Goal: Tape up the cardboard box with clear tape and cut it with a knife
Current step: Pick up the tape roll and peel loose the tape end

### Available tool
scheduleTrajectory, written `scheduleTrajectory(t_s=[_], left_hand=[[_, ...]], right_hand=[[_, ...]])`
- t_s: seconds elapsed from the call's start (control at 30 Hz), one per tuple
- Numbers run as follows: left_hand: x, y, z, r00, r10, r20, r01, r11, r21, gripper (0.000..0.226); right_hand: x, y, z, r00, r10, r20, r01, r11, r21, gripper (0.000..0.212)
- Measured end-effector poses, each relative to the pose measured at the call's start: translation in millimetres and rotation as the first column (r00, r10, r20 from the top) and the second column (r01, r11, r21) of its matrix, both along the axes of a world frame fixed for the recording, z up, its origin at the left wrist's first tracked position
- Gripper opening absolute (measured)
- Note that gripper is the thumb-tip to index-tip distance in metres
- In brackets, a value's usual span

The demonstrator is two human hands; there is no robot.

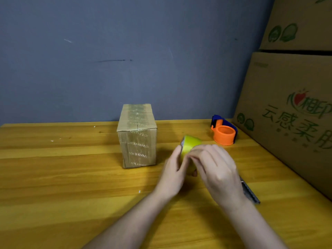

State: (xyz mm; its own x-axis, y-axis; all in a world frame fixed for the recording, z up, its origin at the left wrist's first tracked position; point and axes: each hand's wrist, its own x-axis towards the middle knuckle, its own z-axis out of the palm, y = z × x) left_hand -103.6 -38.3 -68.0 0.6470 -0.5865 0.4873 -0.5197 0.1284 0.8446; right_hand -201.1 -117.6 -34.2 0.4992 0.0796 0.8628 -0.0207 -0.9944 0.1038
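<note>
A small cardboard box [137, 135] stands upright on the wooden table [62, 177], its top flaps shut and covered with clear tape. To its right, a yellowish roll of tape [190, 143] is held above the table between both hands. My left hand [175, 174] grips the roll's left side. My right hand [214, 168] lies over the roll's near edge with fingertips pressed on it. A grey knife [250, 193] lies on the table behind my right wrist, partly hidden.
An orange and blue tape dispenser [224, 131] sits at the back right of the table. Large printed cardboard cartons [291, 105] are stacked along the right edge. A blue-grey wall [125, 51] rises behind the table.
</note>
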Motion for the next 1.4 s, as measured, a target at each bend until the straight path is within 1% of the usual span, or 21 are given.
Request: scheduleTrajectory(t_s=[0.07,0.17,0.2,0.27,0.33,0.4,0.47,0.53,0.63,0.7,0.77,0.83,0.93,1.0,1.1,1.17,1.2,1.27,1.33,1.37,1.4], left_hand=[[7,-1,-4,0.995,0.063,0.072,-0.063,0.998,-0.005,0.042],[10,-2,-5,0.984,0.144,0.106,-0.148,0.988,0.032,0.055],[8,-3,-3,0.983,0.151,0.102,-0.156,0.987,0.044,0.055],[6,-4,0,0.981,0.158,0.109,-0.165,0.985,0.056,0.045],[6,-3,3,0.980,0.160,0.115,-0.168,0.984,0.062,0.035],[7,-2,5,0.977,0.163,0.140,-0.175,0.981,0.081,0.037],[5,0,9,0.957,0.189,0.219,-0.217,0.970,0.111,0.043],[2,3,13,0.932,0.218,0.289,-0.266,0.954,0.138,0.046],[-3,6,18,0.912,0.235,0.336,-0.299,0.942,0.153,0.041],[-4,9,21,0.900,0.222,0.376,-0.298,0.942,0.157,0.036],[-6,12,25,0.898,0.208,0.387,-0.285,0.946,0.154,0.029],[-6,15,28,0.905,0.197,0.378,-0.272,0.950,0.155,0.026],[-7,17,31,0.910,0.191,0.368,-0.265,0.951,0.160,0.027],[-6,19,31,0.924,0.174,0.340,-0.242,0.955,0.169,0.029],[-4,22,31,0.956,0.120,0.266,-0.166,0.973,0.160,0.037],[-4,24,31,0.975,0.070,0.210,-0.103,0.983,0.150,0.029],[-3,25,31,0.987,0.032,0.160,-0.054,0.989,0.136,0.023],[-3,29,33,0.996,-0.087,0.002,0.087,0.993,0.075,0.018],[-3,33,35,0.959,-0.230,-0.166,0.231,0.973,-0.015,0.019],[-3,35,36,0.939,-0.275,-0.206,0.273,0.961,-0.040,0.018],[-3,38,36,0.933,-0.297,-0.205,0.295,0.955,-0.041,0.015]], right_hand=[[2,6,0,1.000,0.026,-0.016,-0.026,1.000,0.006,0.014],[5,2,2,0.997,0.080,-0.009,-0.078,0.983,0.166,0.006],[5,0,3,0.997,0.082,-0.001,-0.080,0.967,0.243,0.010],[7,-4,3,0.997,0.078,0.002,-0.073,0.915,0.397,0.031],[10,-6,6,0.998,0.068,-0.004,-0.057,0.871,0.488,0.042],[12,-9,9,0.999,0.031,-0.020,-0.016,0.852,0.523,0.042],[15,-10,15,1.000,-0.005,-0.013,0.012,0.817,0.577,0.037],[15,-10,20,1.000,-0.007,0.007,0.000,0.769,0.639,0.030],[14,-11,26,1.000,0.019,0.022,-0.029,0.703,0.711,0.026],[13,-9,29,0.999,0.038,0.031,-0.048,0.634,0.772,0.030],[12,-8,32,0.999,0.042,0.032,-0.050,0.587,0.808,0.036],[11,-8,36,0.999,0.049,0.011,-0.037,0.550,0.834,0.037],[9,-10,38,0.994,0.110,-0.002,-0.054,0.501,0.864,0.029],[9,-10,39,0.992,0.128,-0.002,-0.063,0.502,0.863,0.021],[10,-13,38,0.988,0.154,-0.023,-0.064,0.536,0.842,0.012],[11,-15,37,0.980,0.194,-0.049,-0.065,0.542,0.838,0.007],[11,-15,37,0.975,0.217,-0.053,-0.073,0.534,0.842,0.005],[12,-15,36,0.965,0.261,-0.036,-0.104,0.501,0.859,0.002],[15,-14,33,0.958,0.287,-0.005,-0.132,0.457,0.880,0.002],[16,-14,31,0.958,0.285,0.011,-0.139,0.431,0.892,0.004],[18,-15,30,0.961,0.275,0.021,-0.136,0.405,0.904,0.006]])
